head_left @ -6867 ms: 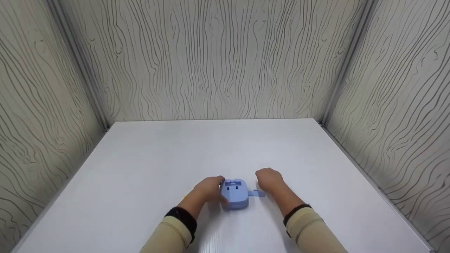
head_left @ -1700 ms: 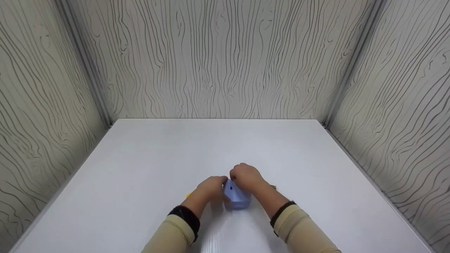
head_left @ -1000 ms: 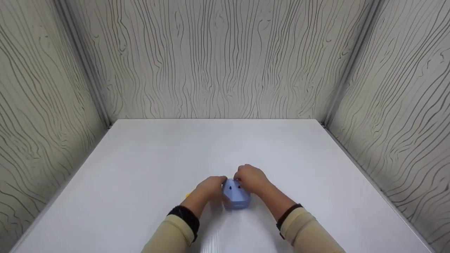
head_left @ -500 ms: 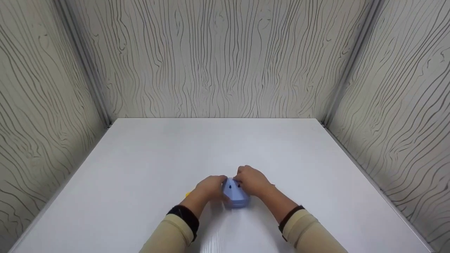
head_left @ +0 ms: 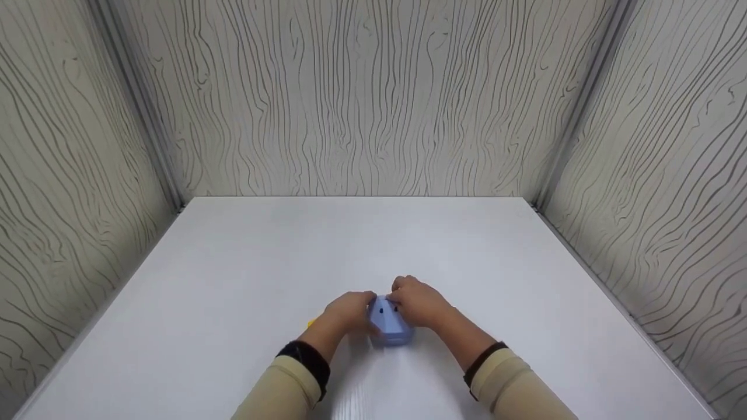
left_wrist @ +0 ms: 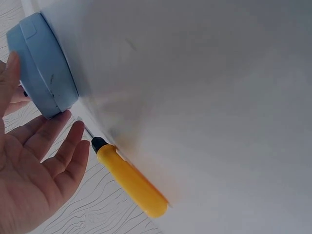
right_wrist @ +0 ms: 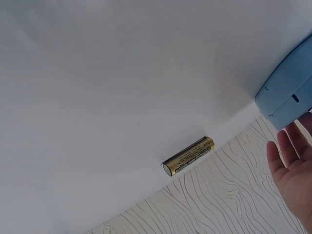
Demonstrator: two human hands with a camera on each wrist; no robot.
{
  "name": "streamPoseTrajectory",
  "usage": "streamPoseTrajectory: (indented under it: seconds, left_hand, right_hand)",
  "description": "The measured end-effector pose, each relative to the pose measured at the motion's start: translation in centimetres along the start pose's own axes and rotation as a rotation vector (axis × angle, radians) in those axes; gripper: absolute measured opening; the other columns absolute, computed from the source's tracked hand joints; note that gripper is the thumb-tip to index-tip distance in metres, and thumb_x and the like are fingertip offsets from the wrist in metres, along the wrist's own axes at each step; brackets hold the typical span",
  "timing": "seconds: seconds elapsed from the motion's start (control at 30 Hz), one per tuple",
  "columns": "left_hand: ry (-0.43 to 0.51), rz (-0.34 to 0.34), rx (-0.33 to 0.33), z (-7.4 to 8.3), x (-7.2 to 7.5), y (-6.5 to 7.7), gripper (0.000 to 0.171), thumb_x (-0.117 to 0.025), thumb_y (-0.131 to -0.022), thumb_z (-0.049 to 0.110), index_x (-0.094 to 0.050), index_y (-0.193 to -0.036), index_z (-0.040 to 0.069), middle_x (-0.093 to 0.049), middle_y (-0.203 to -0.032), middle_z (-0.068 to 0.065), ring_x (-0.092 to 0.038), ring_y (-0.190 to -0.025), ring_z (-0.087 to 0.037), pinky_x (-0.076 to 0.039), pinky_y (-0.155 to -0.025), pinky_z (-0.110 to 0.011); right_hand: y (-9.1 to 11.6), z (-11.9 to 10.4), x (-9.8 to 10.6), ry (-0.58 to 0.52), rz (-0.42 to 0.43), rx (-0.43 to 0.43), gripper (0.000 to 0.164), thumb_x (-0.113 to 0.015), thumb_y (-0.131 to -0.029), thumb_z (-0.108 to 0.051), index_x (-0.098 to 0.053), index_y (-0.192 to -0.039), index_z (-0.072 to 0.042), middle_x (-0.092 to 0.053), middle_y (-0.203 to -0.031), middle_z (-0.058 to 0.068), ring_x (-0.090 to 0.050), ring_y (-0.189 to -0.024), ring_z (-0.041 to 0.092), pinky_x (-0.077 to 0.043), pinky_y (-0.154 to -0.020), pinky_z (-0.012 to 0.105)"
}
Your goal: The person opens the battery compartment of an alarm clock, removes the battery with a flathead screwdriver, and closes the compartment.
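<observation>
A small rounded blue plastic device (head_left: 392,328) with dark marks on its upper face stands on the white table between both hands. My left hand (head_left: 350,312) grips it from the left, thumb near its far edge. In the left wrist view, that hand's lower fingers spread out under the device's edge. My right hand (head_left: 419,302) holds it at the far right corner, thumb and index finger close together there. The right hand covers part of the upper face. In the right wrist view, the device (right_wrist: 288,90) shows a small dark slot on its side, with fingers against it.
A yellow-handled screwdriver (left_wrist: 131,183) lies left of the device, mostly behind the left wrist in the head view. A gold cylindrical battery (right_wrist: 189,156) lies on the table to the right. Wood-patterned panels (head_left: 362,99) enclose the white table (head_left: 262,251).
Earlier, the right hand was apart from the device, beside a flat blue strip, and a recess showed on the device. The hand has since come onto the device; the strip no longer shows there.
</observation>
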State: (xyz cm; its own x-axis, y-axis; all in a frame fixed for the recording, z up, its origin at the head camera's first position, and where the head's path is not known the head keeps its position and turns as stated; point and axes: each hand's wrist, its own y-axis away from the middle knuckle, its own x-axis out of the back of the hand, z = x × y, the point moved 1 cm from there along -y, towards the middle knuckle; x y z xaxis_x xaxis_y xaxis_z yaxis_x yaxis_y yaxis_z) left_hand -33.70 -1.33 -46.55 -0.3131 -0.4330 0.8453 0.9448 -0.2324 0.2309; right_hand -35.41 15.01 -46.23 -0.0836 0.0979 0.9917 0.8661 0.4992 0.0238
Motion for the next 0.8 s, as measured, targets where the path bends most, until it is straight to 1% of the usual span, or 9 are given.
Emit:
streamPoseTrajectory:
  seconds: [0.07,0.17,0.23,0.3,0.37,0.43,0.6,0.7,0.8]
  left_hand:
    - [-0.003,0.008,-0.013,0.0,0.0,0.0,0.078,-0.087,-0.073,0.031,-0.053,-0.139,0.009,-0.061,-0.138,-0.01,-0.054,-0.132,-0.03,-0.043,-0.113,-0.047]
    - [-0.025,0.022,-0.037,-0.1,0.0,0.1,0.076,-0.086,-0.073,0.031,-0.054,-0.138,0.009,-0.062,-0.135,-0.011,-0.056,-0.13,-0.031,-0.044,-0.111,-0.047]
    - [-0.038,0.032,-0.055,-0.2,-0.1,0.1,0.073,-0.085,-0.074,0.03,-0.055,-0.136,0.008,-0.064,-0.133,-0.011,-0.057,-0.128,-0.03,-0.045,-0.11,-0.046]
    - [-0.047,0.039,-0.073,-0.3,-0.1,0.1,0.072,-0.085,-0.074,0.03,-0.056,-0.136,0.007,-0.064,-0.132,-0.011,-0.058,-0.126,-0.03,-0.046,-0.109,-0.045]
    - [-0.041,0.045,-0.086,-0.4,-0.2,0.1,0.071,-0.084,-0.075,0.028,-0.056,-0.136,0.006,-0.065,-0.131,-0.012,-0.059,-0.126,-0.03,-0.047,-0.108,-0.045]
    - [-0.036,0.044,-0.088,-0.4,-0.3,0.1,0.072,-0.084,-0.075,0.029,-0.055,-0.137,0.006,-0.063,-0.133,-0.012,-0.057,-0.128,-0.03,-0.046,-0.11,-0.045]
    - [-0.024,0.032,-0.083,-0.5,-0.4,0.0,0.073,-0.085,-0.075,0.029,-0.054,-0.138,0.008,-0.063,-0.135,-0.012,-0.056,-0.13,-0.03,-0.044,-0.111,-0.046]
    - [-0.003,0.017,-0.092,-0.5,-0.4,0.1,0.074,-0.084,-0.077,0.028,-0.052,-0.141,0.008,-0.061,-0.138,-0.012,-0.053,-0.133,-0.031,-0.042,-0.113,-0.046]
    - [0.0,-0.004,-0.103,-0.7,-0.3,0.3,0.076,-0.082,-0.079,0.028,-0.048,-0.144,0.009,-0.057,-0.142,-0.013,-0.05,-0.136,-0.032,-0.04,-0.115,-0.047]
  right_hand:
    - [0.2,0.2,0.1,-0.023,-0.011,0.026,0.031,-0.056,-0.098,-0.02,-0.068,-0.124,-0.009,-0.063,-0.118,0.008,-0.06,-0.111,0.026,-0.053,-0.096,0.042]
    - [0.5,0.6,0.2,-0.046,-0.027,0.058,0.043,-0.057,-0.096,-0.037,-0.065,-0.127,-0.008,-0.063,-0.123,0.009,-0.061,-0.114,0.027,-0.052,-0.099,0.044]
    - [0.8,0.8,0.1,-0.06,-0.033,0.075,0.057,-0.062,-0.09,-0.052,-0.064,-0.128,-0.009,-0.062,-0.123,0.007,-0.061,-0.11,0.024,-0.053,-0.096,0.042]
    - [1.0,0.9,-0.1,-0.057,-0.037,0.085,0.07,-0.068,-0.081,-0.062,-0.062,-0.129,-0.012,-0.061,-0.124,0.004,-0.059,-0.107,0.019,-0.053,-0.092,0.039]
    - [1.2,1.0,-0.2,-0.054,-0.039,0.094,0.076,-0.074,-0.074,-0.063,-0.06,-0.13,-0.014,-0.061,-0.124,0.002,-0.057,-0.105,0.016,-0.053,-0.089,0.037]
    - [1.3,1.0,-0.5,-0.048,-0.044,0.094,0.078,-0.078,-0.072,-0.059,-0.056,-0.132,-0.015,-0.06,-0.126,0.001,-0.058,-0.106,0.016,-0.053,-0.09,0.037]
    - [1.5,1.0,-1.0,-0.075,-0.065,0.061,0.079,-0.082,-0.072,-0.048,-0.05,-0.136,-0.014,-0.057,-0.128,0.004,-0.058,-0.109,0.018,-0.053,-0.094,0.04]
    - [1.5,1.0,-1.0,-0.093,-0.068,0.038,0.079,-0.083,-0.072,-0.048,-0.049,-0.135,-0.014,-0.057,-0.125,0.004,-0.058,-0.107,0.018,-0.053,-0.094,0.041]
    - [1.5,1.0,-1.0,-0.095,-0.068,0.038,0.079,-0.083,-0.071,-0.049,-0.05,-0.134,-0.014,-0.058,-0.121,0.003,-0.058,-0.104,0.017,-0.053,-0.092,0.04]
